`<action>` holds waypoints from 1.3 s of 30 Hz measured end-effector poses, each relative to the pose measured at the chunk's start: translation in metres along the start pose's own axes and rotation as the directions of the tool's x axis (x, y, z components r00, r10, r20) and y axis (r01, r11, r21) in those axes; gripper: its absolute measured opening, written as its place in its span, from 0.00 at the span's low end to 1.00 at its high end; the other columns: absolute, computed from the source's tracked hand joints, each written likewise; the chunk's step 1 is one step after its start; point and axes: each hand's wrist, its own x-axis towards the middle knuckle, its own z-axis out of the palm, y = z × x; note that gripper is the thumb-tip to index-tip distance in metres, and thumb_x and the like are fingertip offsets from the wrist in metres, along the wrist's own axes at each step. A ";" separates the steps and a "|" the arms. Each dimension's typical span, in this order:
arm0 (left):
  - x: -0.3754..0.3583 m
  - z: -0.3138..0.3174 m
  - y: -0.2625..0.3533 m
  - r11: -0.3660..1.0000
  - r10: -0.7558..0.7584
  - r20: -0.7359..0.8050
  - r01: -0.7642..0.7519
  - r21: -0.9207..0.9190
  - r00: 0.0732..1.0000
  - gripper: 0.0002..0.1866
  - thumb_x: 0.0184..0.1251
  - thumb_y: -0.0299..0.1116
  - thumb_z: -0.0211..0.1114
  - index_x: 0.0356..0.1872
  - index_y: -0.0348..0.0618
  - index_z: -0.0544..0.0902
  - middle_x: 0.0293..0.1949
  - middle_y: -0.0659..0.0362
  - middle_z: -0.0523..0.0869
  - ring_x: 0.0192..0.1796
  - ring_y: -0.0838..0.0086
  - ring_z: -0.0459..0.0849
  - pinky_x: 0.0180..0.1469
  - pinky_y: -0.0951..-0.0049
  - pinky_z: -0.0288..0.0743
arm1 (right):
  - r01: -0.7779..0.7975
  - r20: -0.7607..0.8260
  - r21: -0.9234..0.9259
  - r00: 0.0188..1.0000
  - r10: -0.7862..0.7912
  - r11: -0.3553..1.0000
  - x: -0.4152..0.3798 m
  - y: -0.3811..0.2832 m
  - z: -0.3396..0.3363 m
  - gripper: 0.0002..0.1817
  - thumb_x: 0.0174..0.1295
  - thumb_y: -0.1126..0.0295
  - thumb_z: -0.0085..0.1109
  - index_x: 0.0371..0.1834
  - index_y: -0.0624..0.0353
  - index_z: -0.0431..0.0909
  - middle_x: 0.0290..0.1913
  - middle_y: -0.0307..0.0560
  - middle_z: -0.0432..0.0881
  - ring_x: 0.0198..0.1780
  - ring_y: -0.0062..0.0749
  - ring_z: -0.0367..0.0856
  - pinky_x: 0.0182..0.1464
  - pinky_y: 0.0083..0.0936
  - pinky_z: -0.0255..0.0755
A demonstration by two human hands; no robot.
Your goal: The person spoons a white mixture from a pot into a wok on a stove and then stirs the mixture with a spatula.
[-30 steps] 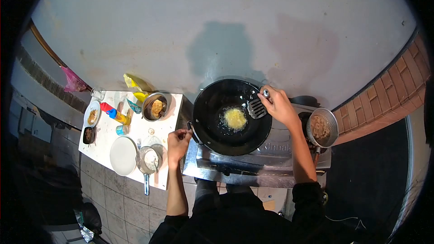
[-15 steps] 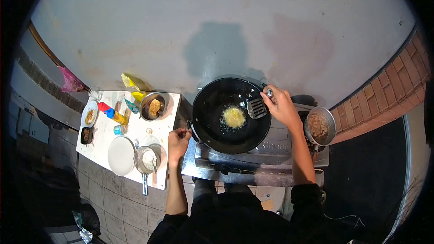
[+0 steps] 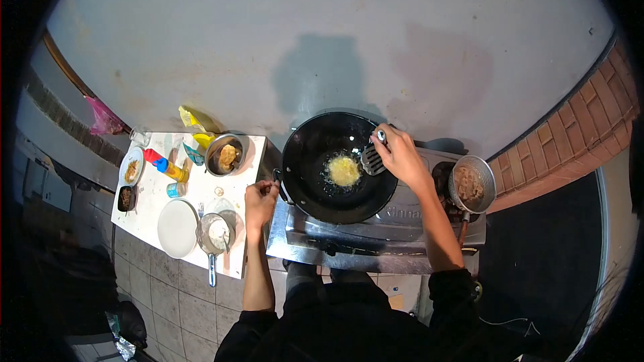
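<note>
A black wok (image 3: 322, 204) sits on the silver gas stove (image 3: 349, 248). Near its middle a yellow piece of food (image 3: 344, 171) bubbles in oil. My right hand (image 3: 400, 154) is closed round the handle of a slotted spatula (image 3: 373, 160), whose head is inside the wok, just right of the food. At the wok's left side my left hand (image 3: 261, 202) has its fingers closed on the wok's side handle (image 3: 280, 184).
A pan of meat (image 3: 468, 186) stands at the stove's right. The white table (image 3: 154, 228) at left bears a white plate (image 3: 178, 229), a saucepan with white batter (image 3: 219, 232), a metal bowl with food (image 3: 227, 155) and bottles (image 3: 171, 169). Brick edging (image 3: 557, 147) lies right.
My right hand and the spatula have moved slightly left, bringing the spatula head close to the food. My left hand still holds the wok's handle.
</note>
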 end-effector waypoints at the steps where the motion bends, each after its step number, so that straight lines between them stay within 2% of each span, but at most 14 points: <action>1: 0.001 0.000 -0.003 1.000 -0.012 0.005 0.012 0.009 1.000 0.10 0.61 0.30 0.64 0.34 0.29 0.84 0.25 0.60 0.83 0.29 0.80 0.76 0.33 0.76 0.71 | -0.012 0.011 -0.012 1.000 0.012 1.000 0.001 -0.001 0.001 0.11 0.64 0.71 0.55 0.40 0.70 0.72 0.35 0.68 0.78 0.40 0.66 0.75 0.40 0.45 0.68; 6: -0.001 0.001 0.003 1.000 0.015 -0.013 -0.015 -0.021 1.000 0.11 0.61 0.31 0.65 0.33 0.30 0.84 0.25 0.60 0.83 0.29 0.80 0.76 0.34 0.77 0.70 | -0.017 0.016 -0.010 1.000 0.018 1.000 0.005 0.005 0.008 0.11 0.63 0.71 0.55 0.40 0.70 0.72 0.35 0.68 0.78 0.39 0.66 0.75 0.39 0.45 0.69; 8: -0.001 0.002 0.003 0.999 -0.013 -0.031 0.012 -0.045 0.999 0.10 0.60 0.29 0.66 0.31 0.29 0.83 0.20 0.61 0.80 0.25 0.83 0.74 0.29 0.78 0.68 | 0.011 -0.006 0.005 1.000 -0.011 1.000 0.004 0.006 0.007 0.10 0.63 0.72 0.55 0.40 0.70 0.72 0.34 0.68 0.78 0.38 0.66 0.75 0.39 0.44 0.69; 11: 0.001 0.004 -0.001 0.999 -0.022 -0.051 0.020 -0.034 0.998 0.10 0.60 0.29 0.66 0.31 0.29 0.83 0.20 0.60 0.80 0.25 0.83 0.74 0.30 0.78 0.69 | -0.074 -0.001 0.013 0.997 0.074 0.997 0.002 -0.001 0.000 0.09 0.63 0.72 0.56 0.39 0.69 0.72 0.32 0.67 0.77 0.36 0.64 0.75 0.37 0.43 0.68; 13: 0.003 0.005 -0.006 1.000 -0.005 -0.063 0.003 -0.027 0.998 0.10 0.60 0.29 0.66 0.31 0.29 0.83 0.20 0.60 0.81 0.25 0.83 0.74 0.30 0.78 0.69 | 0.052 -0.157 0.039 0.987 -0.045 0.998 -0.001 0.005 0.006 0.08 0.62 0.73 0.57 0.33 0.68 0.71 0.23 0.58 0.70 0.21 0.42 0.64 0.27 0.32 0.63; 16: 0.001 0.004 0.002 1.000 0.027 -0.069 -0.027 -0.002 0.997 0.10 0.60 0.30 0.66 0.32 0.29 0.84 0.21 0.59 0.82 0.24 0.83 0.75 0.29 0.78 0.70 | 0.133 -0.159 0.028 0.979 -0.127 0.991 -0.002 0.009 0.009 0.08 0.62 0.74 0.57 0.33 0.68 0.71 0.23 0.57 0.68 0.21 0.41 0.62 0.27 0.31 0.62; 24: 0.000 0.001 0.011 0.997 0.026 -0.094 -0.020 0.070 0.995 0.12 0.60 0.32 0.68 0.32 0.29 0.84 0.18 0.58 0.82 0.22 0.83 0.74 0.26 0.76 0.68 | 0.112 -0.180 0.032 0.978 -0.105 0.993 -0.013 -0.016 -0.011 0.07 0.61 0.74 0.57 0.33 0.68 0.72 0.24 0.55 0.69 0.21 0.39 0.65 0.27 0.30 0.63; 26: -0.003 0.001 0.018 0.991 -0.014 -0.109 0.028 0.130 0.994 0.17 0.59 0.40 0.70 0.31 0.30 0.85 0.22 0.51 0.84 0.25 0.74 0.80 0.32 0.71 0.73 | 0.117 -0.203 0.026 0.973 -0.110 0.993 -0.019 -0.020 -0.015 0.06 0.61 0.75 0.57 0.34 0.68 0.73 0.25 0.54 0.71 0.21 0.37 0.66 0.28 0.30 0.63; 29: -0.005 0.001 0.022 0.981 0.006 -0.142 0.022 0.195 0.990 0.18 0.58 0.41 0.71 0.31 0.30 0.85 0.22 0.50 0.84 0.24 0.71 0.81 0.31 0.70 0.73 | 0.071 -0.195 0.070 0.979 -0.056 0.995 -0.033 -0.020 -0.022 0.05 0.59 0.78 0.57 0.36 0.69 0.75 0.30 0.53 0.78 0.25 0.36 0.74 0.32 0.25 0.68; 31: -0.005 0.004 0.020 0.978 0.046 -0.167 -0.010 0.210 0.985 0.17 0.58 0.39 0.71 0.30 0.30 0.85 0.19 0.51 0.82 0.21 0.70 0.80 0.29 0.70 0.72 | 0.116 -0.298 0.138 0.952 -0.070 0.984 -0.046 -0.013 -0.027 0.06 0.57 0.81 0.58 0.37 0.68 0.77 0.35 0.51 0.81 0.32 0.34 0.80 0.34 0.25 0.72; 32: -0.005 0.006 0.020 0.973 0.088 -0.191 -0.043 0.227 0.978 0.16 0.57 0.38 0.71 0.30 0.30 0.84 0.17 0.52 0.80 0.19 0.69 0.78 0.28 0.69 0.70 | 0.096 -0.327 0.122 0.944 -0.051 0.988 -0.055 -0.007 -0.029 0.08 0.55 0.83 0.58 0.39 0.68 0.80 0.39 0.50 0.83 0.36 0.28 0.81 0.37 0.21 0.73; 33: -0.005 0.007 0.020 0.973 0.089 -0.191 -0.045 0.224 0.977 0.16 0.57 0.38 0.71 0.30 0.30 0.84 0.17 0.52 0.80 0.19 0.69 0.78 0.28 0.69 0.70 | 0.097 -0.328 0.119 0.943 -0.053 0.988 -0.065 0.000 -0.027 0.08 0.55 0.83 0.58 0.39 0.68 0.80 0.39 0.50 0.83 0.36 0.28 0.81 0.37 0.21 0.73; 36: -0.005 0.011 0.020 0.969 0.105 -0.218 -0.050 0.241 0.970 0.15 0.55 0.36 0.71 0.30 0.30 0.84 0.18 0.51 0.82 0.21 0.66 0.81 0.30 0.68 0.73 | -0.048 -0.308 0.363 0.936 0.168 0.931 -0.100 0.015 -0.022 0.13 0.55 0.84 0.58 0.44 0.67 0.81 0.42 0.52 0.83 0.41 0.29 0.82 0.44 0.21 0.75; 39: -0.003 0.013 0.019 0.970 0.090 -0.245 -0.029 0.241 0.965 0.14 0.54 0.35 0.71 0.30 0.30 0.84 0.19 0.51 0.83 0.23 0.64 0.84 0.31 0.69 0.74 | -0.111 -0.328 0.391 0.911 0.251 0.914 -0.133 0.008 -0.022 0.14 0.55 0.84 0.57 0.45 0.66 0.81 0.43 0.52 0.84 0.43 0.31 0.82 0.47 0.23 0.75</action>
